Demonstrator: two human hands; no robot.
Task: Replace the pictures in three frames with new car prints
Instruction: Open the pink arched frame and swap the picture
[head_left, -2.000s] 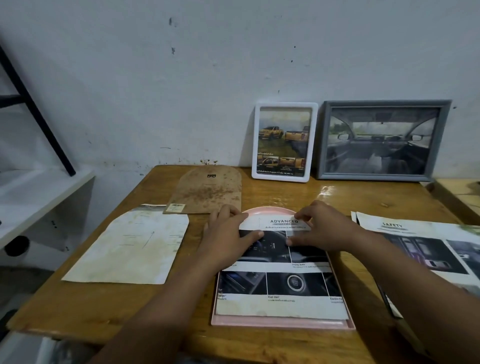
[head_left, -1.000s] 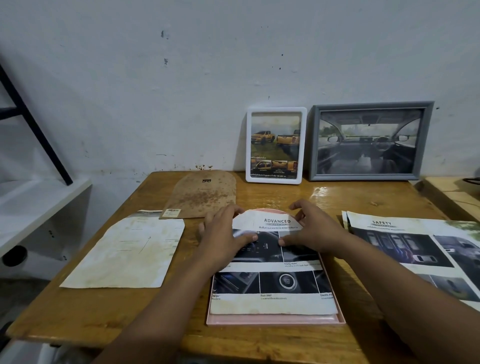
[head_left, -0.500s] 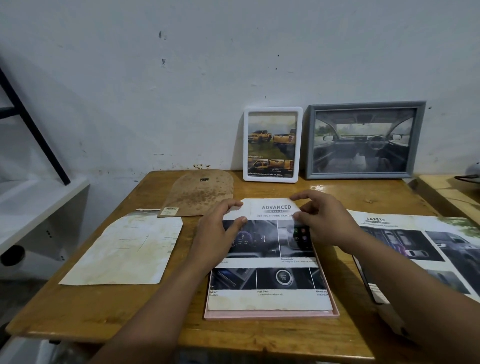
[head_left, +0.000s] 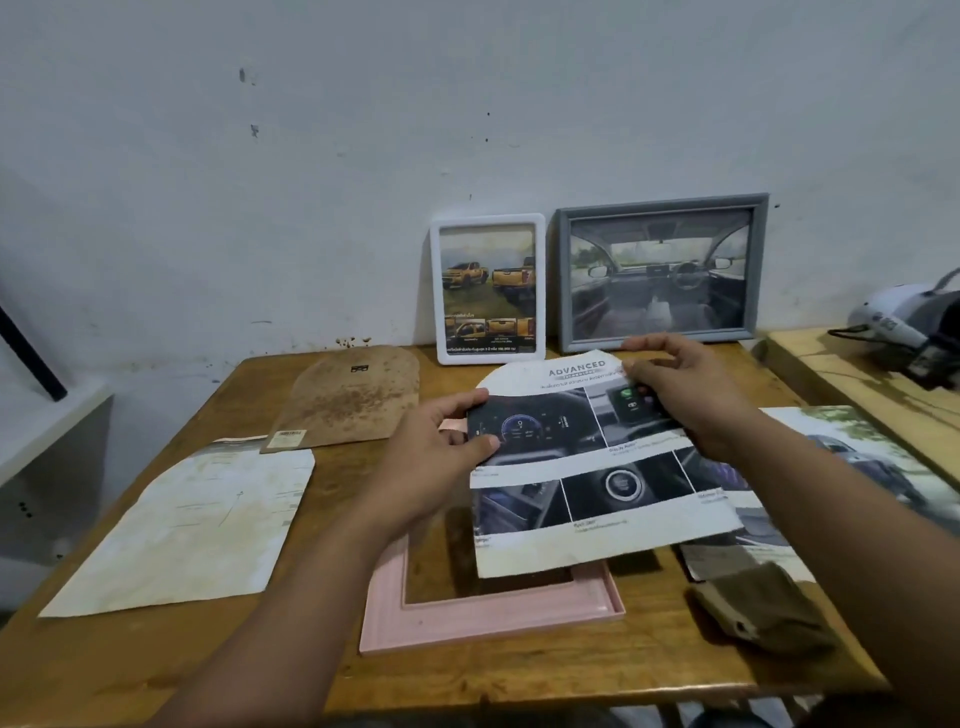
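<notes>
both hands hold a glossy car print (head_left: 592, 467), arch-cut at its top edge and headed "advanced", lifted and tilted above a pink moulded frame (head_left: 488, 613) lying flat on the worn wooden table (head_left: 156, 670). the left hand (head_left: 441, 457) pinches the print's left edge, thumb on top; the right hand (head_left: 691, 389) curls round its upper right corner. a stained arched backing board (head_left: 353, 400) and a yellowed sheet (head_left: 187, 525) lie to the left. a white frame (head_left: 488, 288) and a grey frame (head_left: 662, 273), both filled, lean on the rough wall.
</notes>
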